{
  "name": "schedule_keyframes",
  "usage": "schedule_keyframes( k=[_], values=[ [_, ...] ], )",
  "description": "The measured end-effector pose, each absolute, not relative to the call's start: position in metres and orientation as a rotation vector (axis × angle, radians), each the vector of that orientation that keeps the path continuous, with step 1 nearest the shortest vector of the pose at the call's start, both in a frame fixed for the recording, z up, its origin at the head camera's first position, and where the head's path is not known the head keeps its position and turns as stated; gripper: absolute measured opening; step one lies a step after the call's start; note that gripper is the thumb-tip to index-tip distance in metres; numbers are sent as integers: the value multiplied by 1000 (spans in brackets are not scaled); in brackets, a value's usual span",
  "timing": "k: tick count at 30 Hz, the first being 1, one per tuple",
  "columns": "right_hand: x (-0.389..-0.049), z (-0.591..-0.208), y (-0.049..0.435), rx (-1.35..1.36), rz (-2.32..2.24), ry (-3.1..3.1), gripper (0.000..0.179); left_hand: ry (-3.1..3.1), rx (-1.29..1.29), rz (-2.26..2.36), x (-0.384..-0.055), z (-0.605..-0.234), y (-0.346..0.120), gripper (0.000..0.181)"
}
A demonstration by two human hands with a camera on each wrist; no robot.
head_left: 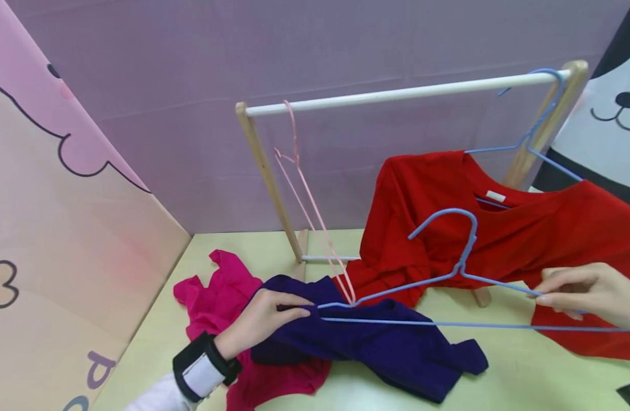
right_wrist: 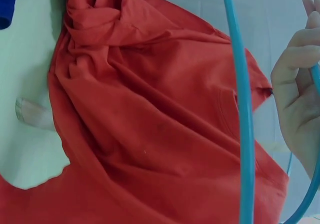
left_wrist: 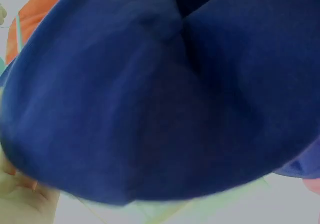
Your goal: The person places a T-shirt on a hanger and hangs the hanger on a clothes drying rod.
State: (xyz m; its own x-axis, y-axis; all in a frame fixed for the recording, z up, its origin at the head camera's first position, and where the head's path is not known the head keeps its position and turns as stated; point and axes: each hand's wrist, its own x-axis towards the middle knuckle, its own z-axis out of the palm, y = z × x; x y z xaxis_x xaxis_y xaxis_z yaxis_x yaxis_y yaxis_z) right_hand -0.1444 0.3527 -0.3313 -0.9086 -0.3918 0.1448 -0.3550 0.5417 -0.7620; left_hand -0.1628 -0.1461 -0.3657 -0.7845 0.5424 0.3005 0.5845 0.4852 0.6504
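Note:
My left hand (head_left: 266,317) pinches the edge of a dark blue garment (head_left: 387,342), thumb and fingertips together. That garment hangs in loose folds and fills most of the left wrist view, where part of the hand (left_wrist: 25,199) shows at the lower left corner. At the far right of the head view, my right hand (head_left: 592,294) grips a blue clothes hanger (head_left: 468,251) by its sloping arm, hook upward. The hanger's left end reaches the dark blue cloth beside my left fingertips, its tip hidden there. In the right wrist view the hanger's bar (right_wrist: 242,109) crosses before red cloth.
Behind stands a clothes rack with a white rail (head_left: 407,92) and wooden posts. A red shirt (head_left: 438,200) hangs at its right on another blue hanger (head_left: 543,117). A pink hanger (head_left: 297,137) hangs at its left. A magenta garment (head_left: 217,291) lies on the table.

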Motion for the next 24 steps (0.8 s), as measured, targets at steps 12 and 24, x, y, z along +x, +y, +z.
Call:
schedule_keyframes(
  k=[12,24],
  values=[
    [-147,-343,331,-875,-1463,2591,35,-2629,-1191,-1052,-155,-367,-146,19],
    [-159,-353,282,-1212,-1643,2203,36,-2555,-1216,-955,-154,-361,-131,15]
  ],
)
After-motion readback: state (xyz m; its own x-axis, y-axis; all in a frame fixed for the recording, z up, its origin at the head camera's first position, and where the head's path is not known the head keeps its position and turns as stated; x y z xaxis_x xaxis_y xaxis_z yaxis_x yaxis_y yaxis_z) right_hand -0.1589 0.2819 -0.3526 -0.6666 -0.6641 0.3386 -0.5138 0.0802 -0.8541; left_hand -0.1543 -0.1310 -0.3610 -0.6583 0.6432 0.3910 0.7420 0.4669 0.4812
